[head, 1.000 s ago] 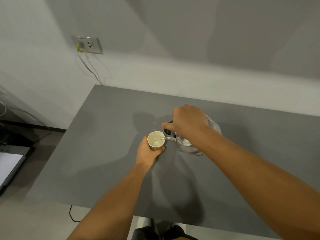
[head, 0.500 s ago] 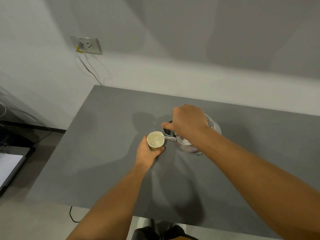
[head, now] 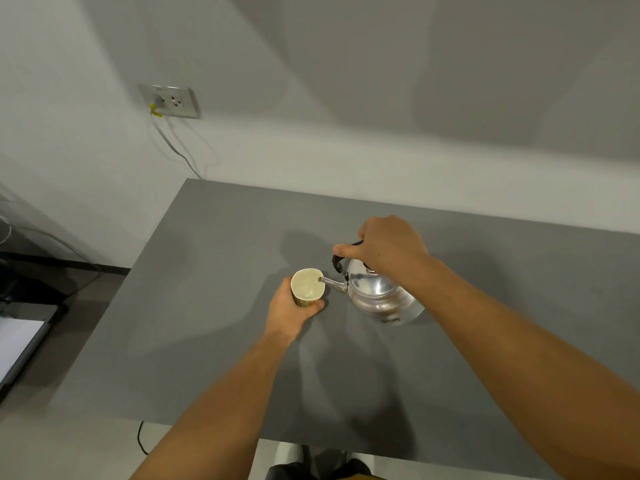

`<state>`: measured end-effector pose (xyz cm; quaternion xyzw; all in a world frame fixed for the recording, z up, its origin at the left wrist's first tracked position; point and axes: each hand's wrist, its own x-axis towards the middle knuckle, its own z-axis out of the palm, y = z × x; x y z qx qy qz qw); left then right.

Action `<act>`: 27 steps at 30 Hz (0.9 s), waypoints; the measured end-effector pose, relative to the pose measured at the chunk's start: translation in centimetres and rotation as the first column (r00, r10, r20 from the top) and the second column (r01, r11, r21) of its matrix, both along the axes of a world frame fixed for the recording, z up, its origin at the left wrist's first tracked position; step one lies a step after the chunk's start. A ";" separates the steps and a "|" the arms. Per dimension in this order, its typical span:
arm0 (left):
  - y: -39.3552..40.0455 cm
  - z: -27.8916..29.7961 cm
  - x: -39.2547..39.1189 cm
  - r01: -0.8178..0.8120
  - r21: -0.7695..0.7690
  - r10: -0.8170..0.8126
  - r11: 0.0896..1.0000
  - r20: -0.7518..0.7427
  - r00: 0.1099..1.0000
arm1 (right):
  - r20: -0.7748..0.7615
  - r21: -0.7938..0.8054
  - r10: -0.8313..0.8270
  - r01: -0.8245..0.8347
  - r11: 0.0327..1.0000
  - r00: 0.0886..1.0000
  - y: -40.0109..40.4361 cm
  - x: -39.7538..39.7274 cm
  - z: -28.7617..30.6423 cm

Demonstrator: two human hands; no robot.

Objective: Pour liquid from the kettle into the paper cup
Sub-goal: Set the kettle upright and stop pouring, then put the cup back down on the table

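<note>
A paper cup (head: 308,287) stands on the grey table (head: 214,306), pale inside with a yellow printed side. My left hand (head: 291,309) wraps around its near side. A shiny metal kettle (head: 381,296) with a black handle is tilted left, lifted above the table, its thin spout tip over the cup's right rim. My right hand (head: 384,247) grips the black handle from above. Pale liquid shows inside the cup; no stream is visible.
A wall socket (head: 171,101) with a plugged cable sits on the wall at the far left. Left of the table, on the floor, lie dark equipment and a white sheet (head: 17,344). My feet show below the table's near edge.
The kettle has tipped back a little and more of its lid and body shows below my right hand. The cup and my left hand stay in place.
</note>
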<state>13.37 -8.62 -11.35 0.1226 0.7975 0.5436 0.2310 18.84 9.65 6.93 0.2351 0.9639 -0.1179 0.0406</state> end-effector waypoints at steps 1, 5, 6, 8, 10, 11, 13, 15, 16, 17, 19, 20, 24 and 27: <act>-0.1 0.0 -0.1 0.016 -0.005 -0.016 1.000 0.001 1.000 | 0.000 -0.023 -0.008 0.008 1.000 1.000 0.4 0.1 -0.2; -1.0 0.0 -1.1 0.099 -0.064 -0.100 0.993 -0.004 0.995 | -0.056 -0.130 -0.056 0.049 0.990 0.997 2.5 0.7 -1.0; -1.4 0.0 -1.4 0.122 -0.088 -0.123 0.989 -0.012 0.992 | -0.074 -0.148 -0.077 0.065 0.987 0.994 3.1 1.0 -1.1; -2.3 -0.1 -2.3 0.161 -0.157 -0.170 0.974 -0.049 0.984 | -0.096 -0.176 -0.105 0.087 0.981 0.990 4.4 1.3 -1.4; -3.1 -0.1 -3.3 0.168 -0.232 -0.193 0.958 -0.093 0.977 | -0.110 -0.211 -0.135 0.109 0.971 0.985 5.7 1.4 -1.5; -3.4 0.0 -3.9 0.159 -0.259 -0.191 0.953 -0.103 0.976 | -0.117 -0.226 -0.152 0.123 0.966 0.981 6.4 1.5 -1.6; -3.7 0.2 -5.0 0.122 -0.291 -0.160 0.949 -0.110 0.981 | -0.141 -0.246 -0.177 0.139 0.959 0.974 7.8 1.3 -1.4; -3.6 0.4 -6.2 0.085 -0.316 -0.132 0.945 -0.130 0.983 | -0.168 -0.258 -0.206 0.159 0.953 0.964 9.3 1.0 -1.1; -3.5 0.5 -6.8 0.075 -0.321 -0.125 0.944 -0.139 0.982 | -0.179 -0.267 -0.227 0.175 0.948 0.957 10.0 0.6 -0.9; -3.3 0.7 -7.5 0.066 -0.319 -0.117 0.945 -0.142 0.983 | -0.190 -0.275 -0.249 0.192 0.942 0.950 10.9 0.3 -0.7; -2.8 1.1 -8.7 0.047 -0.319 -0.098 0.946 -0.147 0.984 | -0.203 -0.278 -0.285 0.223 0.934 0.937 12.4 -0.6 -0.4; -2.5 1.3 -9.2 0.038 -0.322 -0.092 0.946 -0.155 0.984 | -0.210 -0.284 -0.300 0.236 0.929 0.931 13.2 -1.2 -0.3; -1.0 2.0 -11.4 0.030 -0.330 -0.095 0.943 -0.182 0.979 | -0.231 -0.344 -0.335 0.246 0.906 0.913 16.0 -3.6 -0.4; 0.3 2.4 -13.0 0.027 -0.326 -0.096 0.945 -0.197 0.976 | -0.221 -0.383 -0.359 0.257 0.887 0.907 18.0 -5.5 -0.9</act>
